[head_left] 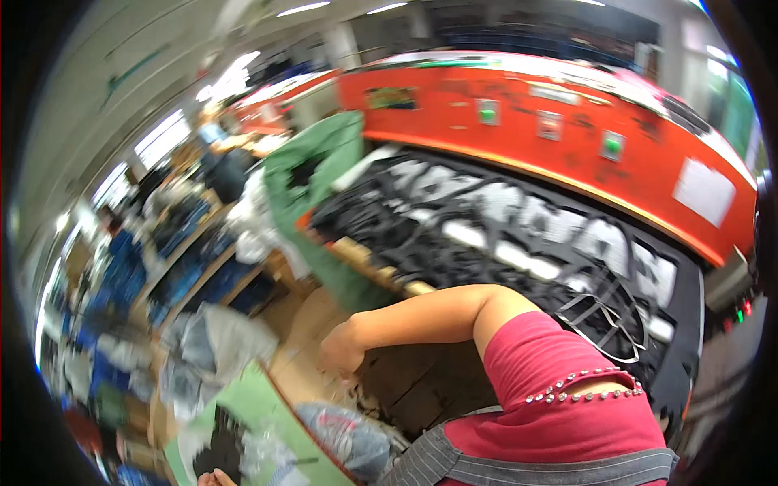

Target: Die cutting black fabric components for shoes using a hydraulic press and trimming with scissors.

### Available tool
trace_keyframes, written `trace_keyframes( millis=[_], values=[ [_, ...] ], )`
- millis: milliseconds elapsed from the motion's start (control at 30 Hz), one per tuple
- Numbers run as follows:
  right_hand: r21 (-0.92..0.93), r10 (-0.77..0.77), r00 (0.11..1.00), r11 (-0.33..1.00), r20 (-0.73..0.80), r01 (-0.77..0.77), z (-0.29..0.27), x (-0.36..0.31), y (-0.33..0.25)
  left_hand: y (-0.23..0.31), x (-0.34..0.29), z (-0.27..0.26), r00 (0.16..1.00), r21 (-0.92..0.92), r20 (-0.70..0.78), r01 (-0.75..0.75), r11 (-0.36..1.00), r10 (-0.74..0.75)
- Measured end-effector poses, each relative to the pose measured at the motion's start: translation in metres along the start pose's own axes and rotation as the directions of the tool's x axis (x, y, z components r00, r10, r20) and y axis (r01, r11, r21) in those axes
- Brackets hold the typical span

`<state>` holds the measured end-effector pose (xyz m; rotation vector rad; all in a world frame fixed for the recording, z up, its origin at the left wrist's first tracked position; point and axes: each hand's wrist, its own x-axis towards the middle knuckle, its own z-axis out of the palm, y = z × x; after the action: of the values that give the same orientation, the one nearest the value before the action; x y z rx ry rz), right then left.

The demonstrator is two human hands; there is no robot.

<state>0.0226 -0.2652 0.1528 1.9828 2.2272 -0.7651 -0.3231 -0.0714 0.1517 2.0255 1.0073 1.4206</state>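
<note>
Only the fingertips of my left hand show at the lower edge, closed at the near end of a black, flat piece that looks like cloth. That piece lies over a green tabletop, beside a crumpled clear plastic bag. My right arm bends across the middle, and my right hand hangs in the air past the table's right edge. Motion smears its fingers, so whether they grip anything is unclear. Brown cardboard lies below and behind that hand.
To the right, a long orange-red machine with buttons stands behind a bed covered in black cut material. A green cloth drapes at its left end. Filled plastic bags and shelves of blue bundles crowd the left. Other people work farther back.
</note>
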Motion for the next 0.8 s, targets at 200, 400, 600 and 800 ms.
trace_keyframes(
  millis=[200,400,600,800],
  values=[
    [0.326,0.419,0.881,0.883,-0.22,-0.339,0.056,-0.188,0.089,-0.011,0.027,0.261,0.73,-0.171,0.646,0.422,0.89,-0.222],
    [0.467,0.726,0.504,0.688,-0.468,-0.556,0.1,-0.346,0.059,0.057,-0.056,0.457,0.417,-0.394,0.687,0.902,0.177,-0.595],
    [0.392,0.75,0.488,0.655,-0.447,-0.646,0.145,-0.4,0.042,0.214,-0.137,0.492,0.181,-0.264,0.77,0.963,-0.048,-0.612],
    [0.264,0.645,0.381,0.677,-0.662,-0.687,0.147,-0.453,0.071,0.215,-0.14,0.576,0.242,-0.193,0.932,0.961,0.197,-0.27]
  ],
)
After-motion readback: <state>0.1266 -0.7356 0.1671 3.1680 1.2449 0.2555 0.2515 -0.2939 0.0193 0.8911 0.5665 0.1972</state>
